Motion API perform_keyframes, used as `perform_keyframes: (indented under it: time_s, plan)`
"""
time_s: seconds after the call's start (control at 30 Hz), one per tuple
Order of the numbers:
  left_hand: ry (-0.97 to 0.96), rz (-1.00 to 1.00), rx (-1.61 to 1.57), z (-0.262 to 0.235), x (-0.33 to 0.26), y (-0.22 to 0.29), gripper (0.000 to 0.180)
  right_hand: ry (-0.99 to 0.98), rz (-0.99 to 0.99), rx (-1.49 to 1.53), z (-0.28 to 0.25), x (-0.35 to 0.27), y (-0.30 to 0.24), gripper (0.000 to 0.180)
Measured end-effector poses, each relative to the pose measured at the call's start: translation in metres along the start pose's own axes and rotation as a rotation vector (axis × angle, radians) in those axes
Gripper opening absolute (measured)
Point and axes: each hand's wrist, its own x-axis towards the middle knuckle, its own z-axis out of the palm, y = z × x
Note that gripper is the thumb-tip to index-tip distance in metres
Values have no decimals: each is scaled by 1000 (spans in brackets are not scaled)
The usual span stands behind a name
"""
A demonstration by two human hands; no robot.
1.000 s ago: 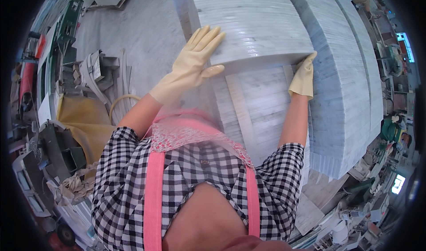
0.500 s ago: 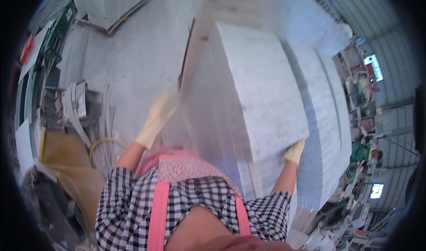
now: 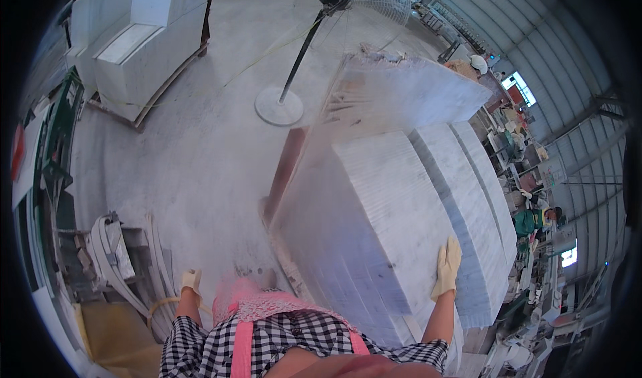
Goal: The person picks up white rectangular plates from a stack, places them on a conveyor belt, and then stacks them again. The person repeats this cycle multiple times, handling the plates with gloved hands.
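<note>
A large stack of pale, white-grey slabs (image 3: 394, 197) stands to my right, its many thin layers showing as lines along the near side. My right hand (image 3: 447, 271), in a cream glove, lies flat with fingers stretched out on top of the stack, near its right part. Away from the stack at lower left, my left hand (image 3: 191, 281) is gloved the same way. Its fingers are curled in, and nothing shows in them. Behind the stack leans an upright pale board (image 3: 414, 90) with a rough, brown-stained edge.
A floor fan (image 3: 279, 105) on a round base stands ahead. Another slab stack (image 3: 144, 63) sits at far left. Bent pale strips (image 3: 110, 247) and a tan sheet (image 3: 117, 331) lie at near left. Dusty floor (image 3: 194, 170) separates the stacks. Several people are at far right.
My right hand has gone from the top slab's near edge to lying flat on top. My left hand has drawn back and its fingers have curled. The view has shifted, bringing the fan into sight.
</note>
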Motion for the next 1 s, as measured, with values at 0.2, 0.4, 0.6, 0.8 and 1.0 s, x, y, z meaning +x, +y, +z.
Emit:
perform_keyframes:
  time_s: [0.2,0.4,0.6,0.8,1.0]
  plan:
    - [-199,179,-90,18,-12,104,42,87,17,82,-15,-15,38,51]
    - [-336,231,-22,49,63,165,36,86,90,102,-26,-10,1,48]
    - [-336,190,89,75,146,208,35,41,88,-39,-28,6,-24,48]
    - [-480,402,316,100,190,278,38,-16,300,-102,-48,17,-93,46]
    - [-798,406,235,90,194,382,34,121,312,-140,-18,-2,-189,48]
